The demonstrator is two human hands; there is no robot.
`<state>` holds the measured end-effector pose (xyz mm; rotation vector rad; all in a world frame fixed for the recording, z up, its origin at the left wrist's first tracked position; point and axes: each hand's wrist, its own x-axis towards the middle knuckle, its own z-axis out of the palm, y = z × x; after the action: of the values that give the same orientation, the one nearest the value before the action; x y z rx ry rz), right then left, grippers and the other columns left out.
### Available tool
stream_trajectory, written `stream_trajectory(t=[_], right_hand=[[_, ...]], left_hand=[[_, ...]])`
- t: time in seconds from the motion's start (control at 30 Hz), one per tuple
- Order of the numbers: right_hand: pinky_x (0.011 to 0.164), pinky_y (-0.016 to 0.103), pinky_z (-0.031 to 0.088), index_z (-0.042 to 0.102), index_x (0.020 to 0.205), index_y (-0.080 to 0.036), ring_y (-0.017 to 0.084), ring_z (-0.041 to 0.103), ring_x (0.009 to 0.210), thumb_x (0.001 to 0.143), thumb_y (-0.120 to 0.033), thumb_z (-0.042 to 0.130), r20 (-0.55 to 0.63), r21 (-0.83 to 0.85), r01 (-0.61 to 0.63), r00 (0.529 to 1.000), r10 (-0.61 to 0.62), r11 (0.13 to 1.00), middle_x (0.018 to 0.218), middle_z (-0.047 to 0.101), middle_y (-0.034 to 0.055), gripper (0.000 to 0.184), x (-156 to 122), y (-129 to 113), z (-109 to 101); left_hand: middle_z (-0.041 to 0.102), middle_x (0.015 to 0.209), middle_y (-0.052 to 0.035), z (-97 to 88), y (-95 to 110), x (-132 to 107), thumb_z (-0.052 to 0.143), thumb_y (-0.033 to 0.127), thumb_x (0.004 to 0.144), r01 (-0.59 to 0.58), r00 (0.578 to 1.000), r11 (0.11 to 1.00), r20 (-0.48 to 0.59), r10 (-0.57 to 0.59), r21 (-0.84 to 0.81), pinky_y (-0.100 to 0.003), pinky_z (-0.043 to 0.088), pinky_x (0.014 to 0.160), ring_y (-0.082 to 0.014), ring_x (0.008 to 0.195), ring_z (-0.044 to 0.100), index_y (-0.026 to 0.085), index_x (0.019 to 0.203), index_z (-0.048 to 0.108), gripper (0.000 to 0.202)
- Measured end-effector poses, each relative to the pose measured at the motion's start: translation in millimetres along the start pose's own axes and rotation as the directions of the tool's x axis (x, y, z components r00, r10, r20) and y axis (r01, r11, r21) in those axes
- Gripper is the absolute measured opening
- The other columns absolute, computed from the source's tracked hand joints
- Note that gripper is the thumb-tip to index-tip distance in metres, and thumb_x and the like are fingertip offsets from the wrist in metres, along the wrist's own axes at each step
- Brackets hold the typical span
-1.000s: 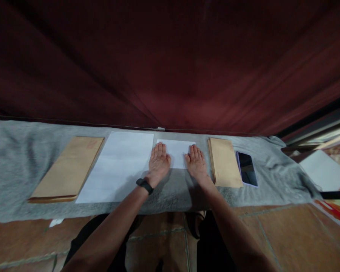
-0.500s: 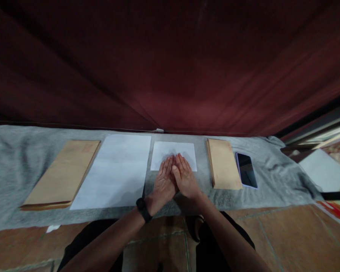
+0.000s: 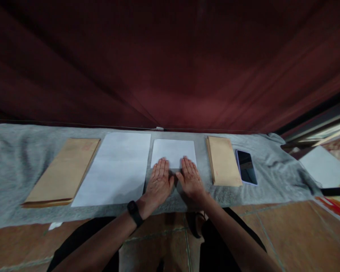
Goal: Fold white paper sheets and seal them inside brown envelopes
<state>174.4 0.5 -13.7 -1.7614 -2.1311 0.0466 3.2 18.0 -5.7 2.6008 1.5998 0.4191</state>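
Observation:
A small white sheet of paper (image 3: 174, 150), which looks folded, lies flat in the middle of the grey cloth. My left hand (image 3: 158, 183) rests flat with its fingertips on the sheet's lower left edge, fingers stretched out. On the lower right edge lie the fingers of my right hand (image 3: 191, 181), also straight and flat. The two thumbs point towards each other with a narrow gap between them. Left of the small sheet is a larger white sheet of paper (image 3: 119, 166). To its right sits a stack of small brown envelopes (image 3: 223, 162).
Large brown envelopes (image 3: 65, 170) lie at the left on the grey cloth (image 3: 5, 170). A phone (image 3: 246, 168) is beside the small envelopes. A dark red curtain (image 3: 170, 75) hangs behind, and tiled floor (image 3: 294, 230) shows in front.
My hands, together at the middle of the small sheet before, have moved apart, left to the left and right to the right, and slightly back towards me.

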Motion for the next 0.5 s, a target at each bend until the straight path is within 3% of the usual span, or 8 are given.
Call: stream_trajectory(t=[0.3, 0.5], right_hand=[[0.118, 0.051, 0.033, 0.036, 0.151, 0.002, 0.035, 0.034, 0.147, 0.105, -0.05, 0.029, -0.048, -0.176, -0.161, 0.987, 0.155, 0.971, 0.157, 0.035, 0.027, 0.07, -10.6, 23.2, -1.5], [0.119, 0.052, 0.031, 0.037, 0.15, 0.003, 0.034, 0.032, 0.148, 0.106, -0.05, 0.022, -0.091, -0.117, -0.254, 0.965, 0.245, 0.96, 0.157, 0.035, 0.0269, 0.071, 4.9, 25.0, -11.9]], left_hand=[[0.035, 0.156, -0.027, -4.4, -7.8, -5.1, 0.042, 0.039, 0.098, 0.107, 0.994, 0.992, -0.009, -0.106, 0.068, -0.051, 0.032, 0.119, -0.0362, 0.148, 0.031, -0.004, 0.146, 0.041, 0.065], [0.043, 0.151, -0.028, -18.1, -8.5, 6.0, 0.034, 0.029, 0.099, 0.095, 0.994, 0.991, -0.058, -0.09, 0.094, -0.05, 0.028, 0.122, -0.0329, 0.147, 0.035, -0.006, 0.144, 0.042, 0.057]])
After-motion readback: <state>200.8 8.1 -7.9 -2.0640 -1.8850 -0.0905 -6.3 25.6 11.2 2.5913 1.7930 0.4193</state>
